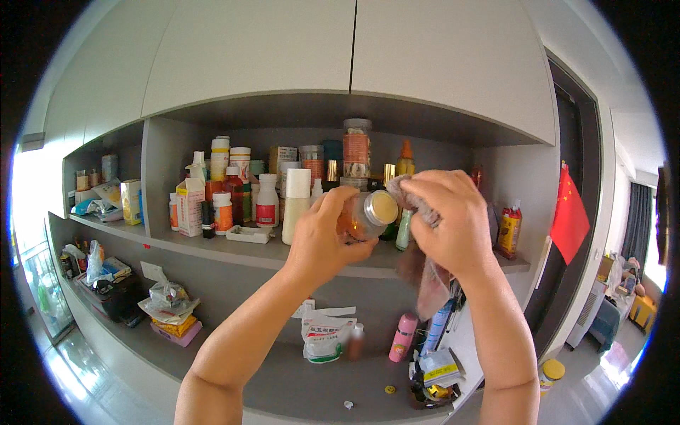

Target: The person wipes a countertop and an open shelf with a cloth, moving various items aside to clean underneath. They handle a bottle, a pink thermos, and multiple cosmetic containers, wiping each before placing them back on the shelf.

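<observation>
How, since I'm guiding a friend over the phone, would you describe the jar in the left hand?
Find the open grey shelf below the pale cupboard doors. In front of its middle, the left hand grips a clear jar, with the cloth in the right hand just beside it. Unlike the upright bottles behind, this jar is tilted, its round pale-yellow lid facing the viewer.

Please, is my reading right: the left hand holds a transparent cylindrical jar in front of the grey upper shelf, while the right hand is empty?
Not quite: the right hand is not empty. The head view shows it holding a crumpled pinkish-grey cloth. The left hand holds the transparent cylindrical jar in front of the grey upper shelf.
</observation>
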